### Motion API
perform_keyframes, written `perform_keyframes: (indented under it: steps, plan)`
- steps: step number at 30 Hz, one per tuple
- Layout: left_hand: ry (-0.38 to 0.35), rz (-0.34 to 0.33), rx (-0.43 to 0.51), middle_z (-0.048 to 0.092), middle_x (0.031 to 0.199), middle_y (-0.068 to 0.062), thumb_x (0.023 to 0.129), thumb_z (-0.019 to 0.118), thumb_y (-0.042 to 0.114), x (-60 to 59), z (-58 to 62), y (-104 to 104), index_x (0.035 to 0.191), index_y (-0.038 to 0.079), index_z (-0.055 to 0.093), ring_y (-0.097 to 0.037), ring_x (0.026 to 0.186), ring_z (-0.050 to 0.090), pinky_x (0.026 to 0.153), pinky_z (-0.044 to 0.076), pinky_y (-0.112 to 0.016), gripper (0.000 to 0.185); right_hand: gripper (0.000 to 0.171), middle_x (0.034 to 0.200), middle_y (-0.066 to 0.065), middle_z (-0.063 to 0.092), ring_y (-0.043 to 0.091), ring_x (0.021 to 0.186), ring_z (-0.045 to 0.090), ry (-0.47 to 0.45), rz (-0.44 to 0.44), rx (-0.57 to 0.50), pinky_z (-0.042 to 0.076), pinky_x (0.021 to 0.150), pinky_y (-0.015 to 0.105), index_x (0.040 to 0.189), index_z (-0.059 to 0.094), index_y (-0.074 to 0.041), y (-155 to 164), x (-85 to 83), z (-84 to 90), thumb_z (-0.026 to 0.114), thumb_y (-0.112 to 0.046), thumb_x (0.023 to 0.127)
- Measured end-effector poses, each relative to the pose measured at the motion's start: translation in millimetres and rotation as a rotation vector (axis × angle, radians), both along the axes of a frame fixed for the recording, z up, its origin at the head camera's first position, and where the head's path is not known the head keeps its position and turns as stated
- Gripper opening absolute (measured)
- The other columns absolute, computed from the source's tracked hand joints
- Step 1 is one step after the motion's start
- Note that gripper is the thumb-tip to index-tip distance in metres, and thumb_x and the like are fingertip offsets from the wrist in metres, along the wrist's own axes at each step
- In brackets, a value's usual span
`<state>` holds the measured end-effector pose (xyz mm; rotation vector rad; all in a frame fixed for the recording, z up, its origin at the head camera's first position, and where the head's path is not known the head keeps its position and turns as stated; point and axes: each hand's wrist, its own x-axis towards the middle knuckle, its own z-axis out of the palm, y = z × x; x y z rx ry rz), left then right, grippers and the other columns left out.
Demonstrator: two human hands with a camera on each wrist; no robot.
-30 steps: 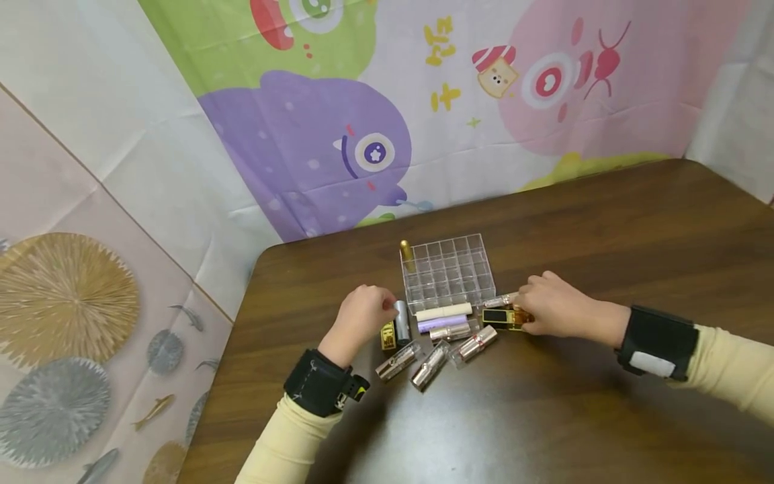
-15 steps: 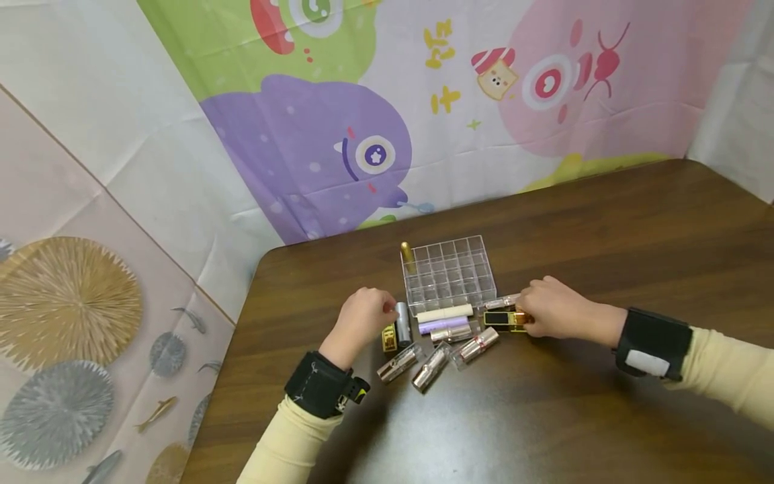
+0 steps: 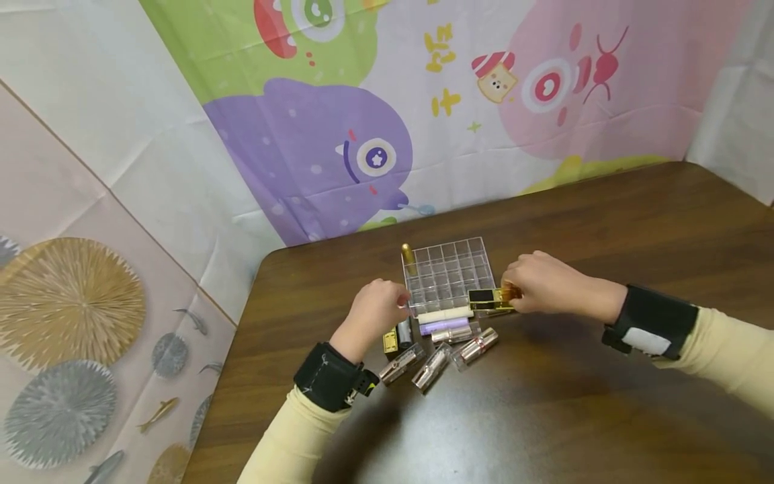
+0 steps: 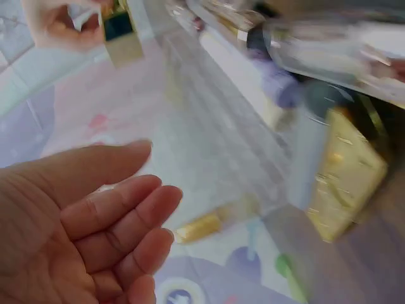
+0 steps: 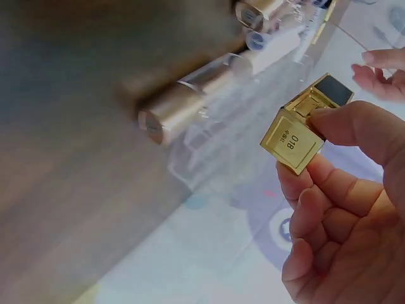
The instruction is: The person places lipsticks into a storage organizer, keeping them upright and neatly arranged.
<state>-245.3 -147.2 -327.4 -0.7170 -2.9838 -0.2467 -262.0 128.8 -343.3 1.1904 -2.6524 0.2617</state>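
My right hand (image 3: 547,286) pinches a black-and-gold square lipstick (image 3: 482,299) by its gold end, raised over the near right corner of the clear divided organizer (image 3: 453,265). In the right wrist view the lipstick's gold base (image 5: 291,142) bears a small label. My left hand (image 3: 376,310) hovers at the organizer's near left corner; in the left wrist view its fingers (image 4: 120,234) are loosely bent and hold nothing. Below it lie a grey tube (image 3: 404,333) and another gold-and-black lipstick (image 3: 390,341). A gold tube (image 3: 408,259) stands in the organizer's far left compartment.
In front of the organizer lie a cream tube (image 3: 444,314) and a lilac tube (image 3: 443,326). Several shiny lipsticks (image 3: 432,368) with clear caps are scattered nearer on the brown table (image 3: 574,417). A printed cloth (image 3: 459,148) hangs behind the table.
My right hand has lifted the black-and-gold lipstick off the table and moved it left and toward the organizer. My left hand has shifted slightly right and up, over the grey tube.
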Motion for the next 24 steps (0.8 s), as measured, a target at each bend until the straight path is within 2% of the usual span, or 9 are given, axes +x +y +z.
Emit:
perform_keyframes:
  steps: [1, 5, 8, 12, 15, 19, 24]
  plan:
    - [0.0, -0.016, -0.011, 0.063, 0.072, -0.002, 0.077, 0.07, 0.017, -0.4, 2.1, 3.9, 0.076, 0.007, 0.068, -0.02, 0.073, 0.056, 0.064, 0.044, -0.031, 0.011, 0.015, 0.059, -0.009, 0.049, 0.009, 0.056, 0.04, 0.012, 0.012, 0.0, 0.032, 0.054, 0.028, 0.062, 0.058, -0.017, -3.4, -1.6, 2.2, 0.069, -0.008, 0.067]
    - [-0.004, -0.071, -0.03, 0.067, 0.081, -0.002, 0.077, 0.071, 0.027, -2.2, 8.0, 19.4, 0.086, 0.008, 0.07, -0.02, 0.08, 0.059, 0.07, 0.047, -0.031, 0.021, 0.016, 0.057, -0.008, 0.05, 0.01, 0.056, 0.041, 0.043, 0.043, 0.01, 0.032, 0.054, 0.028, 0.061, 0.058, -0.018, -18.6, -6.4, 11.2, 0.069, -0.008, 0.067]
    - [0.016, -0.108, -0.059, 0.068, 0.081, -0.002, 0.077, 0.07, 0.03, -4.0, 9.5, 27.4, 0.085, 0.008, 0.069, -0.02, 0.079, 0.06, 0.068, 0.046, -0.031, 0.023, 0.018, 0.057, -0.007, 0.05, 0.01, 0.054, 0.042, 0.054, 0.066, 0.026, 0.031, 0.052, 0.027, 0.059, 0.057, -0.018, -29.6, -9.2, 17.6, 0.069, -0.008, 0.068]
    - [0.041, -0.088, -0.057, 0.068, 0.082, -0.001, 0.077, 0.07, 0.029, -5.7, 8.6, 29.9, 0.083, 0.009, 0.07, -0.02, 0.079, 0.061, 0.068, 0.047, -0.031, 0.021, 0.02, 0.056, -0.006, 0.048, 0.009, 0.051, 0.04, 0.034, 0.08, 0.033, 0.028, 0.05, 0.024, 0.059, 0.055, -0.016, -39.9, -12.8, 22.3, 0.068, -0.007, 0.069]
    - [0.042, -0.057, -0.017, 0.07, 0.091, -0.002, 0.077, 0.071, 0.028, -6.3, 8.0, 28.7, 0.098, 0.01, 0.071, -0.02, 0.086, 0.062, 0.074, 0.049, -0.032, 0.027, 0.019, 0.055, -0.006, 0.048, 0.009, 0.05, 0.039, 0.005, 0.079, 0.03, 0.03, 0.05, 0.025, 0.06, 0.055, -0.016, -43.8, -14.8, 22.9, 0.068, -0.006, 0.069]
    - [0.051, -0.075, 0.003, 0.07, 0.09, -0.002, 0.078, 0.071, 0.027, -7.3, 8.9, 28.3, 0.096, 0.01, 0.072, -0.018, 0.083, 0.063, 0.071, 0.05, -0.031, 0.025, 0.017, 0.057, -0.007, 0.051, 0.008, 0.052, 0.042, 0.002, 0.096, 0.026, 0.036, 0.051, 0.026, 0.061, 0.057, -0.016, -46.9, -15.3, 22.3, 0.069, -0.008, 0.069]
    - [0.047, -0.089, -0.008, 0.069, 0.084, -0.001, 0.078, 0.071, 0.024, -7.9, 11.4, 28.8, 0.087, 0.011, 0.072, -0.018, 0.076, 0.061, 0.066, 0.048, -0.029, 0.016, 0.014, 0.059, -0.006, 0.053, 0.008, 0.052, 0.043, 0.016, 0.11, 0.018, 0.037, 0.052, 0.025, 0.063, 0.059, -0.016, -51.1, -15.5, 22.5, 0.07, -0.009, 0.07]
